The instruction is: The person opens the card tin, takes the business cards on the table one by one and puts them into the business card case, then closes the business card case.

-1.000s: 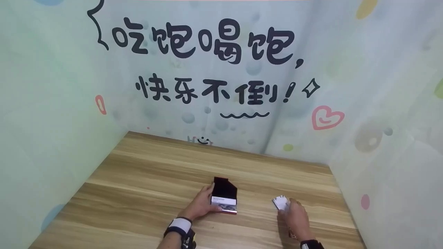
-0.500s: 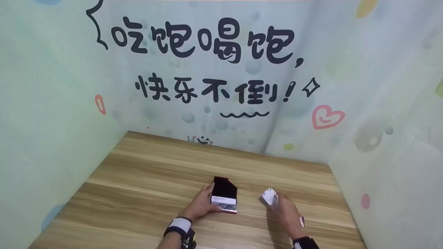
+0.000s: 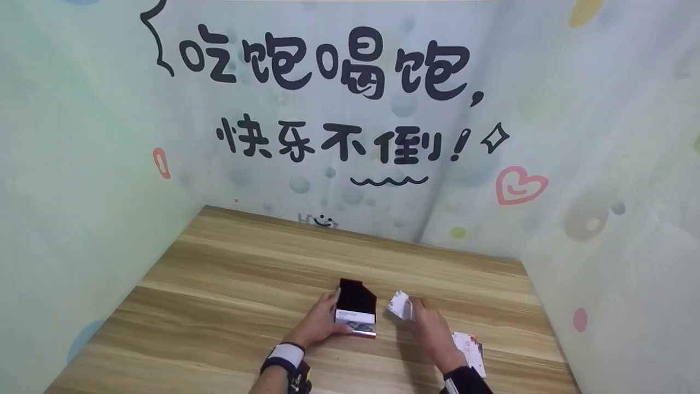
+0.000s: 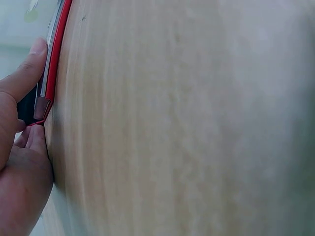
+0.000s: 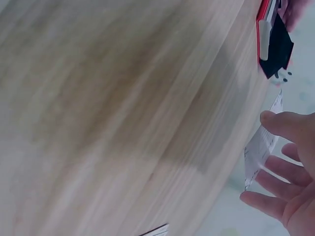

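In the head view my left hand holds a small card box by its left side and front, the thumb across the front. Its inside is dark and its front has a white and grey label. Red edging on the box shows in the left wrist view, close to the tabletop. To its right, my right hand pinches a white printed card, held tilted above the table and apart from the box. Whether it is one card or more, I cannot tell. The right wrist view shows the thumb on the card, fingers behind.
More white cards with a colourful corner lie on the wooden table, partly behind my right wrist. A printed curtain with dark lettering closes off the back, and pale walls stand left and right.
My right hand has moved left and a little away from me with the card, towards the box. The cards on the table have come out from behind it. The left hand stays put.
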Demonstrator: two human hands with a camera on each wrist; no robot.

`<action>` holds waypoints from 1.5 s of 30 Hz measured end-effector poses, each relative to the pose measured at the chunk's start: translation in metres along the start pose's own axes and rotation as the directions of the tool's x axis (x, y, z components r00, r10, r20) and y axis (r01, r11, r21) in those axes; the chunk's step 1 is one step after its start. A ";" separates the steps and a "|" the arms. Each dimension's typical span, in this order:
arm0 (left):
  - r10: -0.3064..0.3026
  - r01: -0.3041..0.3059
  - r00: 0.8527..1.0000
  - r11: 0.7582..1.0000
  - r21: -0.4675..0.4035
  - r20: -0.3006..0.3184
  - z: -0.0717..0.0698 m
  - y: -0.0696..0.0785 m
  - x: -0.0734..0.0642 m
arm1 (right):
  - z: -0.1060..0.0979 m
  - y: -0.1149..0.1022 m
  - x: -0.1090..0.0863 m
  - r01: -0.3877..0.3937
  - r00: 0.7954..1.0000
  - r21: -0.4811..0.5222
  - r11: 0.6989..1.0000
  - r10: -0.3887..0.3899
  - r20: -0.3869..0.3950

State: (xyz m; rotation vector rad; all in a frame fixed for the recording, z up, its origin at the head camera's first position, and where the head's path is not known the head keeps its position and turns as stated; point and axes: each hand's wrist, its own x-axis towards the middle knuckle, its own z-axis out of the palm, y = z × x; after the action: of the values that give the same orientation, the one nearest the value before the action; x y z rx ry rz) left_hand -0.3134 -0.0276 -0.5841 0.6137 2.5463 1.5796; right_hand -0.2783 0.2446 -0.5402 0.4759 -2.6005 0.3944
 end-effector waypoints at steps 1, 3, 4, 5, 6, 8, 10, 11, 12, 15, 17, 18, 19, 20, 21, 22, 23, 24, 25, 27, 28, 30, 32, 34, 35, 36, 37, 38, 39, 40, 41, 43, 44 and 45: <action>0.000 0.000 1.000 1.000 0.003 -0.003 0.000 0.000 0.000 | 0.001 -0.002 0.002 0.014 1.000 -0.002 1.000 -0.014 0.002; 0.000 0.000 1.000 1.000 0.006 -0.007 0.000 0.000 0.000 | 0.003 -0.006 0.006 0.044 0.999 0.001 0.999 -0.044 0.002; 0.001 -0.001 1.000 1.000 0.004 -0.007 -0.001 0.000 0.000 | 0.004 -0.008 0.008 0.060 0.998 -0.002 0.998 -0.060 -0.002; 0.001 -0.001 1.000 1.000 0.001 -0.007 -0.001 0.000 0.000 | 0.006 -0.010 0.010 0.078 0.997 -0.006 0.997 -0.078 -0.005; 0.001 -0.001 1.000 1.000 -0.002 -0.004 -0.001 -0.001 0.000 | 0.007 -0.012 0.011 0.098 0.995 -0.012 0.995 -0.098 -0.008; -0.002 0.002 1.000 1.000 -0.016 0.006 -0.001 0.000 0.000 | 0.011 -0.015 0.015 0.134 0.991 -0.024 0.991 -0.135 -0.010; -0.008 0.008 1.000 1.000 -0.010 0.012 -0.002 0.000 0.000 | 0.014 -0.019 0.019 0.165 0.986 -0.035 0.986 -0.166 -0.009; -0.009 0.009 1.000 1.000 -0.003 0.013 -0.002 0.001 0.000 | 0.015 -0.020 0.020 0.180 0.984 -0.038 0.983 -0.180 -0.005; -0.008 0.008 1.000 1.000 0.006 0.014 -0.001 0.001 -0.001 | 0.016 -0.022 0.022 0.194 0.981 -0.032 0.981 -0.194 -0.002; -0.002 0.002 1.000 1.000 0.026 0.005 -0.001 0.002 -0.001 | 0.019 -0.027 0.026 0.231 0.973 -0.018 0.973 -0.231 0.006; 0.003 -0.003 1.000 1.000 0.024 -0.001 0.000 0.002 -0.001 | 0.021 -0.029 0.030 0.256 0.967 -0.018 0.966 -0.256 0.008; 0.004 -0.003 1.000 1.000 0.021 -0.004 0.000 0.002 -0.001 | 0.022 -0.030 0.031 0.267 0.964 -0.018 0.964 -0.266 0.011; 0.003 -0.003 1.000 1.000 0.020 -0.007 0.000 0.002 0.000 | 0.023 -0.031 0.033 0.273 0.962 -0.019 0.962 -0.273 0.016; 0.002 -0.002 1.000 1.000 0.020 -0.009 0.000 0.002 0.000 | 0.025 -0.033 0.035 0.279 0.960 -0.019 0.960 -0.278 0.022; 0.003 -0.002 1.000 1.000 0.021 -0.011 0.000 0.001 0.000 | 0.026 -0.034 0.037 0.281 0.959 -0.013 0.960 -0.280 0.029; 0.003 -0.003 1.000 1.000 0.023 -0.014 0.000 0.001 0.000 | 0.027 -0.035 0.038 0.281 0.959 -0.003 0.960 -0.281 0.038; 0.007 -0.006 1.000 1.000 0.021 -0.016 0.000 0.001 0.000 | 0.029 -0.036 0.040 0.283 0.958 0.005 0.959 -0.283 0.046; 0.010 -0.010 1.000 1.000 0.016 -0.017 -0.001 0.001 0.000 | 0.030 -0.037 0.041 0.283 0.958 0.010 0.959 -0.283 0.055; 0.015 -0.015 1.000 1.000 0.017 -0.017 -0.001 0.001 0.000 | 0.031 -0.038 0.042 0.284 0.957 0.016 0.959 -0.284 0.063; 0.025 -0.025 1.000 1.000 0.012 -0.016 -0.001 0.002 -0.001 | 0.033 -0.040 0.043 0.284 0.956 0.025 0.958 -0.286 0.072; 0.029 -0.029 0.999 0.999 0.013 -0.016 -0.001 0.002 -0.001 | 0.035 -0.040 0.044 0.283 0.956 0.028 0.959 -0.284 0.074; 0.034 -0.034 0.999 0.999 0.018 -0.016 -0.001 0.002 -0.002 | 0.037 -0.042 0.044 0.279 0.957 0.034 0.960 -0.281 0.076; 0.031 -0.030 0.999 0.999 0.019 -0.014 -0.001 0.003 -0.002 | 0.038 -0.043 0.044 0.281 0.956 0.044 0.959 -0.283 0.076; 0.032 -0.031 0.999 0.999 0.015 -0.015 -0.002 0.003 -0.001 | 0.039 -0.045 0.044 0.280 0.956 0.055 0.959 -0.283 0.079; 0.034 -0.033 0.999 0.999 0.014 -0.015 -0.002 0.003 -0.001 | 0.040 -0.047 0.044 0.280 0.955 0.065 0.958 -0.285 0.082; 0.036 -0.036 0.999 0.999 0.013 -0.015 -0.002 0.003 -0.001 | 0.041 -0.048 0.044 0.280 0.955 0.077 0.957 -0.286 0.086; 0.043 -0.043 0.999 0.999 0.013 -0.017 -0.001 0.003 -0.001 | 0.041 -0.049 0.044 0.281 0.954 0.079 0.956 -0.288 0.089; 0.051 -0.051 0.998 0.999 0.016 -0.021 -0.001 0.002 -0.001 | 0.042 -0.050 0.044 0.283 0.953 0.079 0.956 -0.289 0.094; 0.062 -0.062 0.998 0.998 0.022 -0.025 -0.001 0.002 -0.002 | 0.043 -0.051 0.044 0.285 0.951 0.078 0.955 -0.291 0.100; 0.070 -0.069 0.997 0.997 0.026 -0.029 0.000 0.001 -0.002 | 0.044 -0.052 0.044 0.285 0.950 0.077 0.955 -0.292 0.108; 0.074 -0.073 0.997 0.997 0.029 -0.033 0.000 0.001 -0.002 | 0.045 -0.052 0.044 0.286 0.949 0.073 0.956 -0.293 0.116; 0.078 -0.077 0.996 0.996 0.033 -0.041 0.000 0.001 -0.002 | 0.047 -0.054 0.044 0.281 0.949 0.063 0.958 -0.287 0.130; 0.077 -0.076 0.996 0.997 0.034 -0.042 0.000 0.001 -0.002 | 0.048 -0.054 0.044 0.277 0.950 0.063 0.959 -0.283 0.136; 0.074 -0.073 0.996 0.997 0.028 -0.042 0.000 0.001 -0.002 | 0.050 -0.054 0.044 0.268 0.951 0.064 0.961 -0.274 0.142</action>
State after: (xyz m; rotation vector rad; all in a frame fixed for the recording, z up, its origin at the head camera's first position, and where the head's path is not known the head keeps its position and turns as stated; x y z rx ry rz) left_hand -0.3112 -0.0283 -0.5835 0.6909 2.6083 1.6018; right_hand -0.3129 0.1668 -0.5504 0.8977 -2.6217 0.3341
